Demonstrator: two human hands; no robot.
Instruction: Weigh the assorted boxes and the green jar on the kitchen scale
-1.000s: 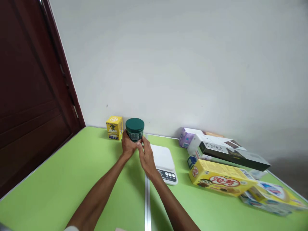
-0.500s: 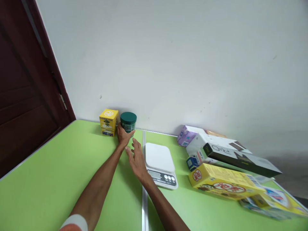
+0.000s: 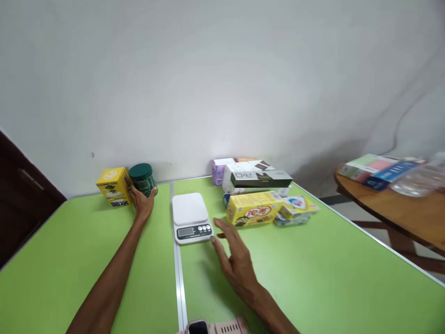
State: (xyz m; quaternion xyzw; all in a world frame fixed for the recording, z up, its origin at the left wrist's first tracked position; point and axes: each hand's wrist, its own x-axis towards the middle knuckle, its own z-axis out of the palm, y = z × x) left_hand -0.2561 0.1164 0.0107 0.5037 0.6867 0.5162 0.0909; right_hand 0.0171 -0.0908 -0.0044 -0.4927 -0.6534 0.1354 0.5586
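Now down to one hand, the jar (image 3: 143, 176) sits between the left thumb and fingers of a person at the green table (image 3: 146, 287), clasped low on both sides by the left hand (image 3: 142, 204). A second ago both hands were at it; the right hand (image 3: 238, 262) has since swung away and hangs over the green top, fingers spread and holding nothing, its tips just beside the front corner of the scale (image 3: 190, 211). To an onlooker, that parting suggests the placing of the jar is all but done, the left hand seeming only to steady it. The jar stands near the wall, lid on, just right of the yellow carton (image 3: 114, 185), with the left fingers reaching into the gap; whether the two touch behind them cannot be told from here. Right of the scale, a biscuit box (image 3: 255, 207) lies before a black-fronted box (image 3: 262, 182), a purple pack (image 3: 218, 172) farther back. A pink-strapped watch (image 3: 224, 327) shows at the near edge. Beyond, the wearer's view having turned rightward, a wooden side table (image 3: 410, 213) has come into sight, bearing more packages.
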